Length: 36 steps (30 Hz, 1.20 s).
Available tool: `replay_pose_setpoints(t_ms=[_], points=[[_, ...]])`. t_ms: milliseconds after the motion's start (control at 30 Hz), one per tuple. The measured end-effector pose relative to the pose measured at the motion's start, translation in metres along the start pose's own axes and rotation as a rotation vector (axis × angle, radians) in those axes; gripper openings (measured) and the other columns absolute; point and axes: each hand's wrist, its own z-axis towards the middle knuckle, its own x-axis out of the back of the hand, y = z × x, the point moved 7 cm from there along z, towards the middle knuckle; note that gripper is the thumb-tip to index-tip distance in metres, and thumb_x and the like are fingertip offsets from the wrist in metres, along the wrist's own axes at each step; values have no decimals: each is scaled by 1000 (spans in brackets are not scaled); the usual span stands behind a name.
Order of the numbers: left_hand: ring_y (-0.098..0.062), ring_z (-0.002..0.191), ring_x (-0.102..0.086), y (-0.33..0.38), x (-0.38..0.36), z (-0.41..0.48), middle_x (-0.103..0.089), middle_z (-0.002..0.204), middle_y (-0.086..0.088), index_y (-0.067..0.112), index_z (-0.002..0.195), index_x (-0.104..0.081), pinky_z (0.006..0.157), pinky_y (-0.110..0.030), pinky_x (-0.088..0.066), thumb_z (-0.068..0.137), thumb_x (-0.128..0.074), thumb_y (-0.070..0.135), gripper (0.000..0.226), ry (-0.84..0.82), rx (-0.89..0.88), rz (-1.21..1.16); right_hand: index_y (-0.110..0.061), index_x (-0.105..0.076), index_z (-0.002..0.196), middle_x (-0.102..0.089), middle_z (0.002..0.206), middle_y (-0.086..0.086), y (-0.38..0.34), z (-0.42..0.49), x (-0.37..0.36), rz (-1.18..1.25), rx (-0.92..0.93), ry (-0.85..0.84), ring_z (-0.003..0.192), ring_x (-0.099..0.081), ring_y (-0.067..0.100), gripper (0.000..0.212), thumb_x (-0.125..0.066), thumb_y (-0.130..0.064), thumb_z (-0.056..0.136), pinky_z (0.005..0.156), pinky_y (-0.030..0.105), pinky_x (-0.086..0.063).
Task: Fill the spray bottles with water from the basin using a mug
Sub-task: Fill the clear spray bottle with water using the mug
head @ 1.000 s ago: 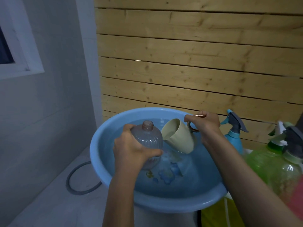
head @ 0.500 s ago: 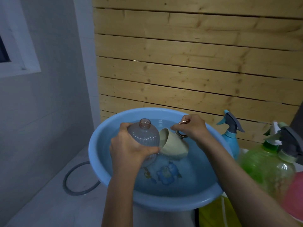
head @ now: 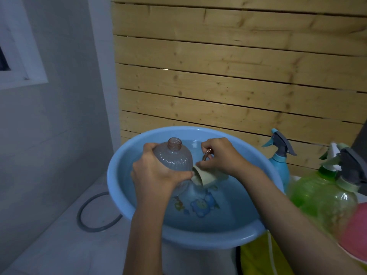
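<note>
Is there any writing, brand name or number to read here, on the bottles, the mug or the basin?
No readable text anywhere in this view.
basin: only a cartoon picture on its floor, under the water; if it has lettering, it is too blurred to read.
clear bottle, mug, blue spray bottle, green spray bottle: no label or print visible.
</note>
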Motion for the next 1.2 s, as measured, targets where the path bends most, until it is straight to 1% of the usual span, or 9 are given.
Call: replay_pose_setpoints(t_ms=[133,233,433,567,700,800,967,1133,1200], points=[[-25,106,-55,1,2,-1,-62,104,1,24,115,-52,86,-31,-43,38,-92,38,88,-3,5,4,-14,-40,53,-49,53,-1,3,-2,-14,-13,11,-109,52,-38,9,42,-80,-20,64,54,27,-35],[-24,105,-54,2,2,-1,-54,94,6,25,115,-52,86,-31,-43,37,-92,39,89,-7,12,11,-10,-46,54,-46,52,-2,3,-4,-16,69,-8,-154,51,-37,6,44,-83,-28,69,52,19,-32],[-24,105,-56,3,2,-1,-50,89,9,24,114,-52,85,-29,-42,40,-92,37,85,-9,-2,19,7,-58,63,-65,70,20,12,-2,-8,95,-158,-19,67,-60,31,62,-52,-48,92,69,39,-50],[-25,104,-58,1,0,-1,-61,99,4,26,115,-53,84,-29,-43,38,-91,38,87,-7,11,1,-15,-65,81,-56,92,4,3,-5,11,76,-83,147,82,-55,17,7,-60,-19,83,74,31,-47],[-25,103,-58,3,1,-1,-65,104,2,30,117,-53,79,-29,-43,40,-89,44,86,19,23,7,-23,-59,111,-61,117,-1,-14,-6,0,494,5,-61,109,-58,8,48,-58,-4,66,90,23,-47],[-24,102,-60,4,7,-2,-67,104,4,35,117,-54,75,-28,-43,39,-85,50,85,67,25,-12,-15,-48,132,-56,131,0,-28,-9,-16,600,78,-273,123,-52,7,69,-61,4,68,106,28,-41],[-25,103,-60,12,9,-4,-67,105,4,38,119,-53,75,-30,-43,39,-83,58,88,60,2,37,-9,-30,142,-56,115,-11,-41,-20,-28,746,67,-528,108,-54,-2,88,-59,16,63,84,13,-43],[-23,105,-58,15,8,-4,-65,107,6,38,122,-50,72,-25,-34,43,-82,60,88,36,0,92,-28,-33,139,-53,132,-6,-44,-24,-26,798,40,-502,123,-52,7,102,-85,6,57,94,24,-46],[-23,103,-59,17,9,-6,-66,104,7,39,120,-51,71,-26,-35,42,-80,62,87,38,4,85,-27,-37,136,-56,130,-1,-48,-24,-23,845,32,-455,119,-57,12,100,-86,7,55,90,28,-49]])
